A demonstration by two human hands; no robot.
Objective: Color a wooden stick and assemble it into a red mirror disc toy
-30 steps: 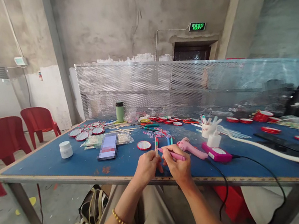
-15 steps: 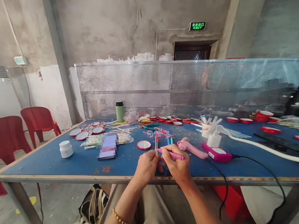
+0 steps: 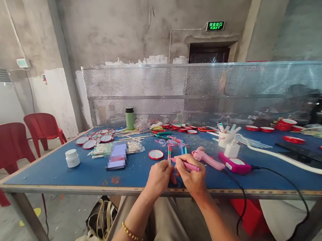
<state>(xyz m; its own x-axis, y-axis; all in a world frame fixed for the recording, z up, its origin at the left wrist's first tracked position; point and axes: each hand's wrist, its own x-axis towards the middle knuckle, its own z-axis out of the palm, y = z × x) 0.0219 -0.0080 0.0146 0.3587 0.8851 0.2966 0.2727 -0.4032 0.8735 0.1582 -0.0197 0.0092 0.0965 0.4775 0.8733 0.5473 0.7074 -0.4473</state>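
Observation:
My left hand (image 3: 158, 178) is closed around a thin stick with a red and green tip (image 3: 169, 154), held upright over the near edge of the blue table (image 3: 65, 177). Right beside it, my right hand (image 3: 193, 174) grips a pink pen (image 3: 187, 165) like a writing tool, its tip pointing left toward the stick. The two hands almost touch. A pink glue gun (image 3: 206, 158) and a magenta device (image 3: 237, 164) with a black cable lie just right of my right hand.
Round red-rimmed mirrors (image 3: 93, 140), a white jar (image 3: 72, 157), a green flask (image 3: 130, 119), blue pens (image 3: 183, 149) and a white hand-shaped holder (image 3: 227, 138) lie on the table. A perforated metal screen (image 3: 193, 90) runs behind it. Red chairs (image 3: 2, 148) stand left. A bag (image 3: 100, 224) sits below.
Both hands keep their grip and position on the stick and pen. The view has shifted slightly, nothing else moved.

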